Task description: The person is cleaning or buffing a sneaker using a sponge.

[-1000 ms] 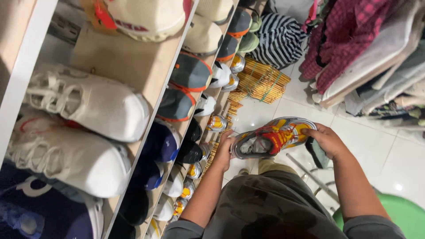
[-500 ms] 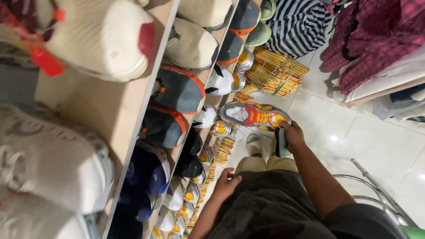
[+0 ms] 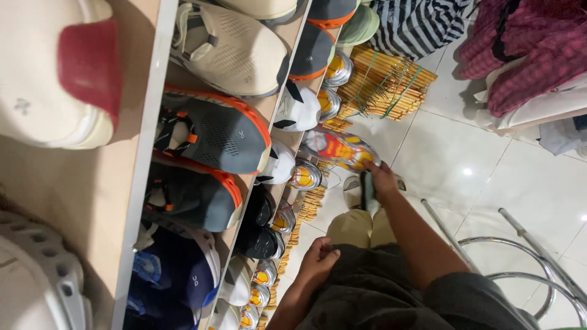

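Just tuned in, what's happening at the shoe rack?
A person stands at a shoe rack. The right hand holds a silver, red and yellow sneaker by its heel at the lowest shelf, beside similar sneakers, and also grips a dark cloth. The left hand rests empty against the person's body. Bundled sticks lie on the tiled floor.

Your right hand (image 3: 380, 178) is stretched out ahead of you, holding a sneaker (image 3: 338, 148) at the bottom shelf (image 3: 287, 201) of the shoe rack on your left, with a cloth (image 3: 367, 190) tucked in the same hand. Your left hand (image 3: 318, 261) rests on your lap, nearer you. Beyond the sneaker a bundle of sticks (image 3: 382, 82) lies on the floor (image 3: 465, 159); metal chair legs (image 3: 520, 244) stand to your right.
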